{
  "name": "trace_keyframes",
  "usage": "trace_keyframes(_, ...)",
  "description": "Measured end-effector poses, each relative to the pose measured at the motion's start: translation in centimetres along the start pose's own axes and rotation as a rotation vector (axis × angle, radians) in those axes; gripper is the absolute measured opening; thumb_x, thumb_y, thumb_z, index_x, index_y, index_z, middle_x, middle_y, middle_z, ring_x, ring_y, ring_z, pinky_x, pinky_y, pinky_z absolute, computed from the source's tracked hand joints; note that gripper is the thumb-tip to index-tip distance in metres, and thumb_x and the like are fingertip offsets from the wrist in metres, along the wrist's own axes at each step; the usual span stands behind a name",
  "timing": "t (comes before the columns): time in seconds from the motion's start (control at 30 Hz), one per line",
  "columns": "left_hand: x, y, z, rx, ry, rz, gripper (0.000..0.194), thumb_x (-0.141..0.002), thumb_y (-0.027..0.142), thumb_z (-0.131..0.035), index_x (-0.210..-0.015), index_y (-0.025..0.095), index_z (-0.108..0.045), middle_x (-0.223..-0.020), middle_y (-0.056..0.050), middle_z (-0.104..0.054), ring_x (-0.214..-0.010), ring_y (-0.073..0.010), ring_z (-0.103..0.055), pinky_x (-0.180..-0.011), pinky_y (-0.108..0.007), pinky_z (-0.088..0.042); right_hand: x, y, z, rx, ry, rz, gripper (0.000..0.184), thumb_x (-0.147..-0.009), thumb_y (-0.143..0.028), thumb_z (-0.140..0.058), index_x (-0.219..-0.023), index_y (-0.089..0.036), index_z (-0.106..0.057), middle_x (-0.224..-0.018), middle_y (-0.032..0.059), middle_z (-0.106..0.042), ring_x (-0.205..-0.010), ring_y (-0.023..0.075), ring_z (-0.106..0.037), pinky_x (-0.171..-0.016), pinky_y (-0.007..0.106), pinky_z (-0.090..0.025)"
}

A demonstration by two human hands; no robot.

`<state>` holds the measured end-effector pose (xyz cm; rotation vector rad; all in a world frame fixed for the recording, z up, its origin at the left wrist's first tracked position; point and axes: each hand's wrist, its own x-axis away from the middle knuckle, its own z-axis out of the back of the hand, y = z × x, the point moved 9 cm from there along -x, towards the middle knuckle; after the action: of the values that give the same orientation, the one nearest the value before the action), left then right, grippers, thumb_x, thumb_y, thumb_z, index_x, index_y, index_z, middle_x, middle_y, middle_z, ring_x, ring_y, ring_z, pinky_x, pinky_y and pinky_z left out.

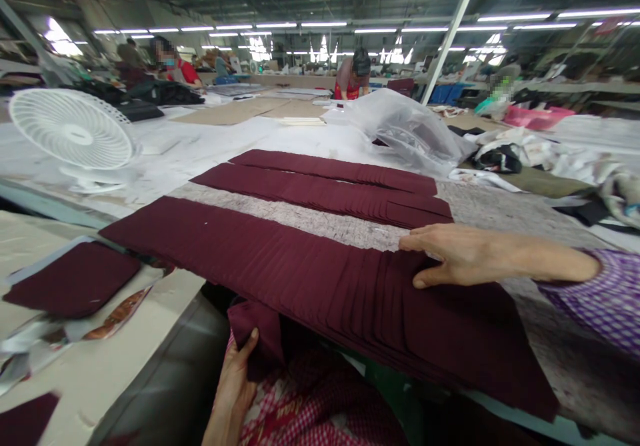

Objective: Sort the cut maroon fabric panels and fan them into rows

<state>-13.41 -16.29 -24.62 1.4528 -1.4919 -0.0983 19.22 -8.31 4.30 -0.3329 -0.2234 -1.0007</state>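
Observation:
A long row of overlapping maroon fabric pieces (280, 259) lies along the near edge of the table, fanned out like shingles. My right hand (450, 253) rests on its right part, fingers stretched out and thumb apart, touching the cloth. Below the table edge, my left hand (240, 366) grips a maroon fabric piece (260, 333), thumb on top and the other fingers hidden behind it. Two narrower rows of maroon pieces, a middle row (300, 189) and a far row (320, 166), lie beyond the near one.
A white fan (75, 133) stands at the left. Clear plastic sheeting (405, 126) is heaped behind the rows. More maroon pieces (75, 279) lie on a beige surface at the left. Mixed cloth (550, 159) covers the right side. Co-workers (350, 76) are in the background.

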Motion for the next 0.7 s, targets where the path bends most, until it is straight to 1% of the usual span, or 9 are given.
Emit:
trace_keyframes(0.07,0.0,0.1,-0.1,0.001,-0.003,-0.008,0.052,-0.085,0.003,-0.064,-0.133,0.023,-0.062,-0.095,-0.010,-0.080,-0.088,-0.0243,-0.078,-0.087,-0.041,-0.061,0.1,0.5,-0.3,-0.009,-0.045,-0.077,0.034,-0.082,-0.052,-0.062,-0.096,-0.021,-0.064,-0.085,0.0058,-0.065,-0.074,0.0261,-0.062,-0.063,0.033,-0.041)
trace_keyframes(0.17,0.1,0.1,-0.1,-0.002,-0.007,-0.008,0.053,-0.085,0.003,-0.064,-0.134,0.024,-0.062,-0.097,-0.010,-0.080,-0.088,-0.0246,-0.078,-0.087,-0.043,-0.061,-0.1,0.8,-0.6,-0.068,-0.087,-0.113,0.031,-0.081,-0.052,-0.062,-0.085,-0.022,-0.060,-0.077,0.0019,-0.063,-0.066,0.0224,-0.060,-0.059,0.029,-0.037)
trace_keyframes(0.43,0.0,0.2,0.0,-0.007,-0.004,-0.010,0.054,-0.083,0.003,-0.067,-0.134,0.023,-0.062,-0.097,-0.010,-0.080,-0.091,-0.0251,-0.077,-0.090,-0.043,-0.060,-0.4,2.0,-1.0,-0.166,-0.090,-0.141,0.033,-0.076,-0.054,-0.068,-0.081,-0.022,-0.061,-0.074,-0.0016,-0.063,-0.064,0.0200,-0.057,-0.057,0.027,-0.036)
trace_keyframes(0.57,0.0,0.2,0.0,-0.008,-0.011,-0.008,0.054,-0.082,0.003,-0.068,-0.132,0.022,-0.063,-0.096,-0.010,-0.080,-0.092,-0.0253,-0.077,-0.091,-0.042,-0.060,-0.4,2.1,-1.1,-0.205,-0.081,-0.116,0.033,-0.075,-0.053,-0.071,-0.078,-0.022,-0.061,-0.073,-0.0029,-0.063,-0.064,0.0192,-0.055,-0.056,0.027,-0.036)
trace_keyframes(0.7,0.0,0.1,0.0,-0.007,-0.013,-0.002,0.050,-0.083,0.003,-0.068,-0.129,0.020,-0.065,-0.092,-0.011,-0.080,-0.090,-0.0265,-0.078,-0.089,-0.042,-0.061,-0.3,2.1,-1.2,-0.236,-0.087,-0.104,0.031,-0.075,-0.052,-0.072,-0.077,-0.022,-0.062,-0.071,-0.0038,-0.061,-0.063,0.0188,-0.054,-0.055,0.028,-0.035)
